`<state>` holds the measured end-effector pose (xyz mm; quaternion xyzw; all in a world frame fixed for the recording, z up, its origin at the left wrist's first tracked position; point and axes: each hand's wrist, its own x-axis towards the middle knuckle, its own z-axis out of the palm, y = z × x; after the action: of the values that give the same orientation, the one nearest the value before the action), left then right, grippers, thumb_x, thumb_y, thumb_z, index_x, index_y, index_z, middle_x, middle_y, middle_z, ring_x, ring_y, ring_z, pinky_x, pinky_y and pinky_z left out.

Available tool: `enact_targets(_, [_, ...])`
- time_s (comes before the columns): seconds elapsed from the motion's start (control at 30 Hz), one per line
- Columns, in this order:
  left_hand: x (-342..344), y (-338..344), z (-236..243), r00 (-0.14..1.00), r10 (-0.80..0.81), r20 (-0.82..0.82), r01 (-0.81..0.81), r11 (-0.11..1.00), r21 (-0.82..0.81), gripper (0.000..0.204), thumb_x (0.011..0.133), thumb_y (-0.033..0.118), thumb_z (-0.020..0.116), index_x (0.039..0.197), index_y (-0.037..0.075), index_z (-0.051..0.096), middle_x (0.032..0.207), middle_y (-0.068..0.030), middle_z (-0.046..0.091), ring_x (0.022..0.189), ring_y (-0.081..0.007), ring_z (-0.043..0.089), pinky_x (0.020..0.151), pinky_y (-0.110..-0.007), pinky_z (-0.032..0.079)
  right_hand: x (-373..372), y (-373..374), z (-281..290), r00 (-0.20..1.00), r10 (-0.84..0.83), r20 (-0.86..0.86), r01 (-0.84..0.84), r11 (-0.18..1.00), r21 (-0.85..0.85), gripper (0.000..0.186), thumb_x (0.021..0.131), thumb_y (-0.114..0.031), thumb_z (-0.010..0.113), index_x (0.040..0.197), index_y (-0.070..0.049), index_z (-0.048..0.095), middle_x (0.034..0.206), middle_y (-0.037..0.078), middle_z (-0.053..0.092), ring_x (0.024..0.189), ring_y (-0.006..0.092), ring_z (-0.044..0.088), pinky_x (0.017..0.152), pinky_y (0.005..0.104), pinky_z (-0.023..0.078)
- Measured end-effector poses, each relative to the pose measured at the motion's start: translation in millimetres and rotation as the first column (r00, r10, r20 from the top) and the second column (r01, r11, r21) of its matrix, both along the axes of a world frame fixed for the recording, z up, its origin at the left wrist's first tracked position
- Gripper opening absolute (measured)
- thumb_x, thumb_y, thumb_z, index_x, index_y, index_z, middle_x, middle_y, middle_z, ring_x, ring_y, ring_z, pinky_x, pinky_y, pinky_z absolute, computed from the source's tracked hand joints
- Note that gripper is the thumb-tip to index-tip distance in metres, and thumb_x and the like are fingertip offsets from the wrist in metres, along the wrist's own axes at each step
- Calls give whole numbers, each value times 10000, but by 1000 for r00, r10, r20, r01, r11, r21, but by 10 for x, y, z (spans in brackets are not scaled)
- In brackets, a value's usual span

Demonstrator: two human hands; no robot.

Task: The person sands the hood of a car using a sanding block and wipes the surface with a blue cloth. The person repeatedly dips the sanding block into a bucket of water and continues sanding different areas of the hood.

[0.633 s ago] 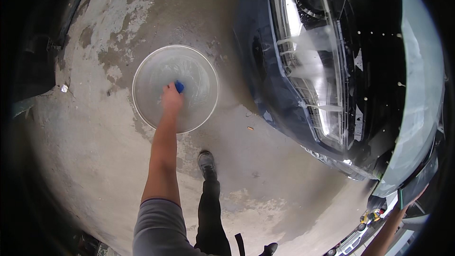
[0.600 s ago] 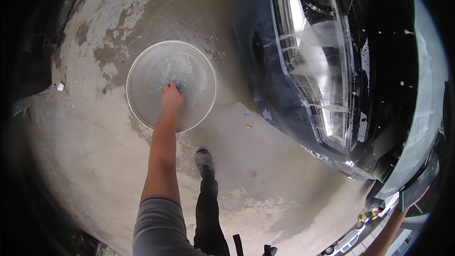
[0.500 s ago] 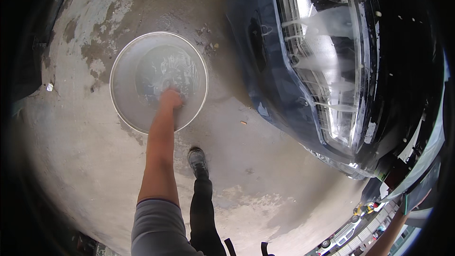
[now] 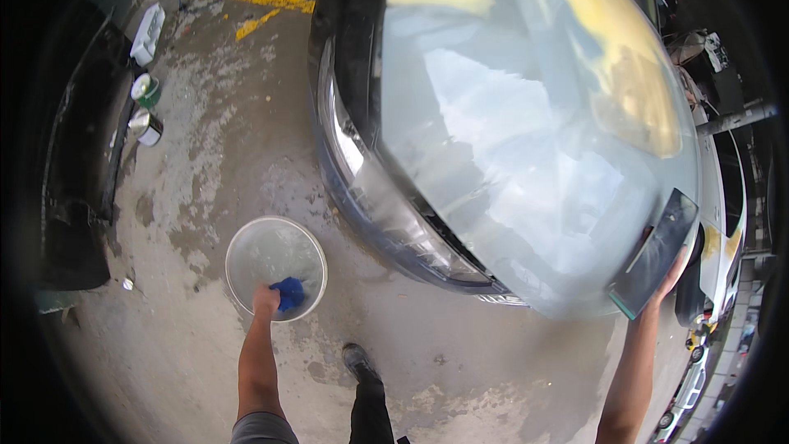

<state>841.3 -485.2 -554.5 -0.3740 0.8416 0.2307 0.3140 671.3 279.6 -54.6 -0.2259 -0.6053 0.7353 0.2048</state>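
Left hand [image 4: 265, 299] now lifts blue cloth [image 4: 288, 293], fingers pinching it, from bucket [image 4: 246, 240]; right hand [image 4: 670, 267], newly visible, grips dark sanding block [image 4: 655, 253], long axis tilted upward-right.

Left hand [image 4: 265, 299] now at the near rim of the bucket [image 4: 246, 240] instead of deep inside, blue cloth [image 4: 288, 293] out in plain sight beside its fingers, right hand [image 4: 670, 267] now up against a dark flat board [image 4: 655, 253] on the car hood [image 4: 526, 131]
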Motion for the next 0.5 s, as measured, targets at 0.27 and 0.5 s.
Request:
enact_targets(0.27, [-1979, 119, 4308, 637, 393, -664, -271, 920, 285, 209, 975, 187, 752, 1010, -19, 758, 870, -89, 757, 788, -205, 712, 728, -386, 557, -28, -128, 227, 988, -70, -135, 46, 984, -174, 594, 1172, -578, 541, 1383, -40, 680, 1190, 79, 758, 992, 207, 743, 883, 377, 627])
enact_targets(0.5, [-3841, 1826, 6780, 173, 201, -964, 201, 951, 234, 287, 1080, 212, 725, 1199, -49, 742, 999, -65, 787, 863, -149, 710, 809, -325, 569, -46, -34, 45, 988, -61, -141, 26, 970, -241, 419, 1176, -455, 612, 1086, -58, 712, 943, -3, 700, 828, 114, 650, 762, 312, 563])
